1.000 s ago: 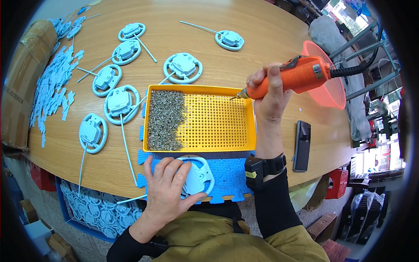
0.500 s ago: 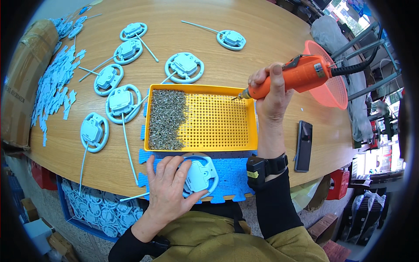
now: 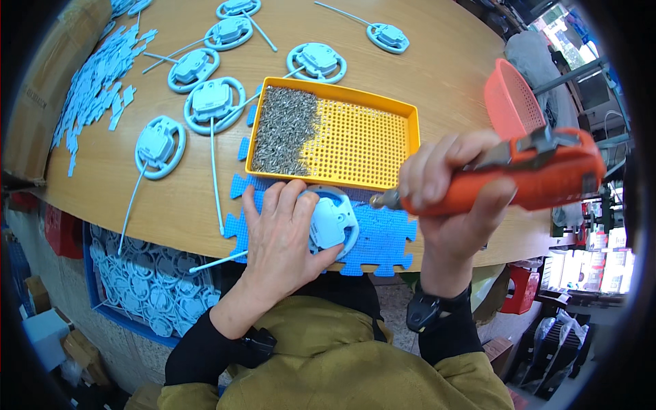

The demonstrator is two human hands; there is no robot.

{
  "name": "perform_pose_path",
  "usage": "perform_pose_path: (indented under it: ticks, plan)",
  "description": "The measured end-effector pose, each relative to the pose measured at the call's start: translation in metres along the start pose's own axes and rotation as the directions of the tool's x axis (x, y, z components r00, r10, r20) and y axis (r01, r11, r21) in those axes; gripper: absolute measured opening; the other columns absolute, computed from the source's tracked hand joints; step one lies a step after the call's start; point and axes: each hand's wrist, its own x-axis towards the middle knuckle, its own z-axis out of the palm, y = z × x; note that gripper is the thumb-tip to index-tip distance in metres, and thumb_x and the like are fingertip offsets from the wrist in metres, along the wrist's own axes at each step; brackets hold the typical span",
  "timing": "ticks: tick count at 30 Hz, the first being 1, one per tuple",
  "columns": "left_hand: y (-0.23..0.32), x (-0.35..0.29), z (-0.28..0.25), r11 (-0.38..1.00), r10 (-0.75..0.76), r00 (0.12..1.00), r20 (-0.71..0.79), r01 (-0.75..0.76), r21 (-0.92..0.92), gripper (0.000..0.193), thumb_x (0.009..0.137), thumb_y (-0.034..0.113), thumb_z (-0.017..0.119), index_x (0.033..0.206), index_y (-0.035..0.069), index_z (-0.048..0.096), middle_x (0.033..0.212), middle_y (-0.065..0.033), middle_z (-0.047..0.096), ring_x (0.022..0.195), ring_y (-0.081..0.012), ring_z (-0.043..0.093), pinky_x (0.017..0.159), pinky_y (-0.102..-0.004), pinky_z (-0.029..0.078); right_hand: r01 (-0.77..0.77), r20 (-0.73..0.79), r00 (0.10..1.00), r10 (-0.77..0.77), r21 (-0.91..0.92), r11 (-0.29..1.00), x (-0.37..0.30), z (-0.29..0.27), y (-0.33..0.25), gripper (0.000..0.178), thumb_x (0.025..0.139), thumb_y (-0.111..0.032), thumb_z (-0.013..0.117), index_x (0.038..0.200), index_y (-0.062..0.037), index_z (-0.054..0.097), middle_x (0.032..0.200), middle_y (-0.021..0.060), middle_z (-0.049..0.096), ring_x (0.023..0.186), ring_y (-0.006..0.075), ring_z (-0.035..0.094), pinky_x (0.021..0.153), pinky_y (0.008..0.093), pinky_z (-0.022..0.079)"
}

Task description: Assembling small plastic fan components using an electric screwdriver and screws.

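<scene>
- We had a wooden tabletop (image 3: 437,102) across the upper frame, with loose light-blue wheels on it at the upper left.
- At the lower left we saw a blue crate (image 3: 89,266), heaped with similar light-blue parts.
- Our yellow tray (image 3: 369,140) lay at upper centre, its left third filled with screws, its perforated right part mostly bare.
- Below it in the frame we had a blue foam mat (image 3: 383,236).
- At right of centre our right hand (image 3: 447,232) had its grip wrapped around an orange electric screwdriver (image 3: 547,174), whose long axis ran nearly sideways, bit end to the left.
- Left of centre our left hand (image 3: 281,236) held a light-blue wheel (image 3: 330,222) on the mat, fingers over its left side, thumb at its lower rim.
- That wheel lay left of the right grip, with the left hand nearer, touching it.
- We saw the bit (image 3: 376,201) just beyond its right rim, apart from it in the frame; we could not tell its height.
- Our small metal screws (image 3: 283,126) lay in a pile.
</scene>
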Motion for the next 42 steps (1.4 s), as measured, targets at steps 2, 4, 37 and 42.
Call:
perform_pose_path:
  ticks: [2,4,37,42]
  plan:
    - [0.0,-0.001,0.003,1.0,-0.007,1.0,-0.003,0.007,-0.008,0.066,0.055,0.031,0.082,0.106,0.005,0.05,0.113,-0.0121,0.047,0.111,-0.0317,0.044,0.1,-0.0558,0.023,-0.025,0.024,0.999,0.026,-0.023,0.999,-0.015,0.006,0.006,0.051,0.086,-0.057,0.057,0.096,-0.0077,0.047,0.063,0.0011,0.048,0.052,0.0127,0.048,0.051,0.0275,0.043]
    - [0.0,-0.003,0.003,1.0,-0.012,1.0,-0.008,0.012,-0.011,0.065,0.055,0.032,0.082,0.106,0.005,0.051,0.113,-0.0119,0.047,0.111,-0.0314,0.044,0.101,-0.0556,0.023,-0.035,-0.01,0.999,0.036,0.068,0.997,-0.021,0.013,0.011,0.048,0.083,-0.046,0.065,0.098,-0.0043,0.048,0.065,0.0046,0.052,0.056,0.0151,0.051,0.051,0.0278,0.044]
    - [-0.056,-0.041,-0.092,0.96,-0.085,0.991,-0.099,0.108,0.257,0.06,0.063,0.011,0.075,0.119,0.001,0.054,0.121,-0.017,0.05,0.115,-0.0356,0.045,0.099,-0.042,0.034,0.045,0.008,0.999,-0.045,-0.007,0.999,-0.017,-0.028,0.011,0.047,0.087,-0.054,0.058,0.093,-0.0083,0.048,0.062,0.0,0.046,0.05,0.0119,0.045,0.047,0.0268,0.039]
    - [-0.127,0.057,-0.071,0.904,0.003,0.966,-0.258,0.107,0.413,0.057,0.071,0.025,0.074,0.119,0.001,0.056,0.117,-0.0167,0.054,0.111,-0.034,0.049,0.095,-0.0432,0.037,0.144,-0.05,0.988,-0.145,-0.016,0.989,0.019,-0.052,0.001,0.041,0.088,-0.049,0.058,0.095,-0.0099,0.051,0.066,-0.0005,0.045,0.056,0.0105,0.043,0.055,0.0264,0.039]
